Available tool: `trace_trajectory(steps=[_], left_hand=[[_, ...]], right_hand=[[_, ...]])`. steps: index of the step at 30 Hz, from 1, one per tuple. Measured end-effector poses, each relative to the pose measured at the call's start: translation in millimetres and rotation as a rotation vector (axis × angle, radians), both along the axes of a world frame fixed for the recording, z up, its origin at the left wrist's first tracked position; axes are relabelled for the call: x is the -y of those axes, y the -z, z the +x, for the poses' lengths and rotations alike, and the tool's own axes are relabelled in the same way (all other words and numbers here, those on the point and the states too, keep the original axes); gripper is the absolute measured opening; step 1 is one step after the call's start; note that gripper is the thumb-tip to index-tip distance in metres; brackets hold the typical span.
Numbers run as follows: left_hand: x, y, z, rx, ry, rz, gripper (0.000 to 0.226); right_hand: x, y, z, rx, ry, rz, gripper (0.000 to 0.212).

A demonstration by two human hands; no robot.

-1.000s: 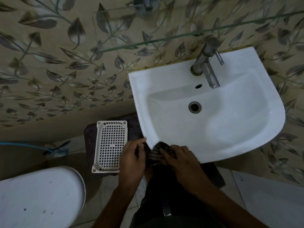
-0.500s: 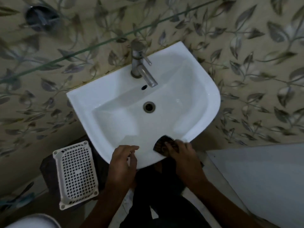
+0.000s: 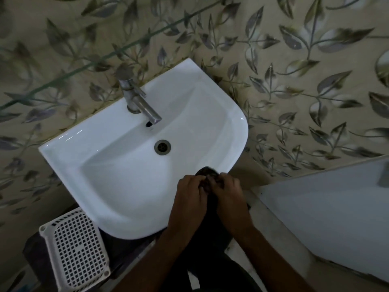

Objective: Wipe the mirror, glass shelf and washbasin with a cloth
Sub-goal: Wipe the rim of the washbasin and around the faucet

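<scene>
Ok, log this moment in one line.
phase: washbasin wipe | left hand: grips cloth | right hand: grips cloth | cloth: at front rim

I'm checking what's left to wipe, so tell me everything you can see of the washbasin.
The washbasin is white, glossy, ceramic-looking, with a rounded front, fixed against the leaf-patterned wall. A metal tap stands at its back rim, a round metal drain sits in the bowl, with a small overflow hole under the spout. At its front right rim the left hand and right hand hold a dark cloth.
</scene>
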State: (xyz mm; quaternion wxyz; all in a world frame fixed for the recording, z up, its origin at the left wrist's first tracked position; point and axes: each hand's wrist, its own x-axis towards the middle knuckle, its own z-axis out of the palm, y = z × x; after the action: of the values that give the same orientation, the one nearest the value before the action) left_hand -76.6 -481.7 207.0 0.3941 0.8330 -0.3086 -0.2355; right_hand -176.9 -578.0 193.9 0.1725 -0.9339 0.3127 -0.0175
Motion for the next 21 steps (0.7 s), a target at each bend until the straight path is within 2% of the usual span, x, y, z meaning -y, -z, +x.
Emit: trace_trajectory(steps=[4, 7, 14, 17, 19, 21], left_hand=[[13.3, -4.1, -0.2, 0.041, 0.012, -0.036, 0.03], [23.3, -0.7, -1.3, 0.053, 0.022, -0.037, 0.026], [45.1, -1.5, 3.3, 0.022, -0.014, -0.044, 0.028], [64.1, -5.6, 13.9, 0.025, -0.003, -0.021, 0.031], [80.6, -12.1, 23.0, 0.058, 0.044, -0.046, 0.033], [95.7, -20.7, 32.6, 0.081, 0.101, -0.075, 0.036]], right_hand=[[76.4, 8.9, 17.3, -0.036, 0.169, -0.128, 0.061], [117.3, 4.4, 32.2, -0.023, 0.228, -0.162, 0.056], [90.2, -2.3, 25.6, -0.107, 0.209, -0.088, 0.056], [101.4, 2.2, 37.0, -0.164, 0.269, -0.055, 0.066], [116.9, 3.8, 52.5, -0.205, 0.299, -0.171, 0.071], [134.8, 5.2, 69.4, -0.222, 0.264, -0.253, 0.068]])
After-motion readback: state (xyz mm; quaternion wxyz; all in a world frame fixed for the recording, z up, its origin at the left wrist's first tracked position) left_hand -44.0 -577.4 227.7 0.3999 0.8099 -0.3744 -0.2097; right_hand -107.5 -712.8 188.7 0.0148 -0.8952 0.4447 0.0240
